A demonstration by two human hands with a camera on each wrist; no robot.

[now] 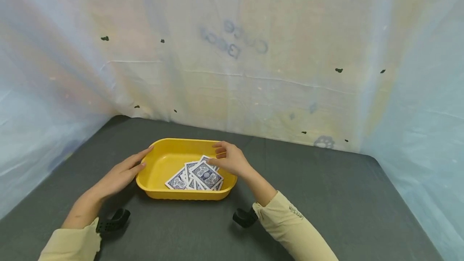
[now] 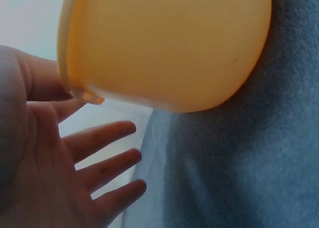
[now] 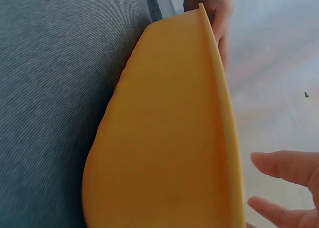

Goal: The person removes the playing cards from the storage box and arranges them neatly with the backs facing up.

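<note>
A yellow plastic tub [image 1: 156, 192] with rounded corners sits on the dark cloth surface. Inside it, toward its right half, playing cards [image 1: 206, 175] with blue patterned backs lie in a loose overlapping pile. My left hand [image 1: 117, 176] touches the tub's left rim with its foremost fingers; in the left wrist view, the other fingers [image 2: 107, 171] stretch out below the rim, spread apart. My right hand [image 1: 232, 159] hovers over the tub's right end, close above the pile, fingers slightly bent. The right wrist view shows its thumb and finger apart, with nothing between them.
Pale printed sheeting [image 1: 232, 92] hangs behind the dark cloth surface [image 1: 308, 196] and along both sides. Black wrist mounts [image 1: 114, 220] stick out from the cuffs of the light yellow sleeves [image 1: 290, 220].
</note>
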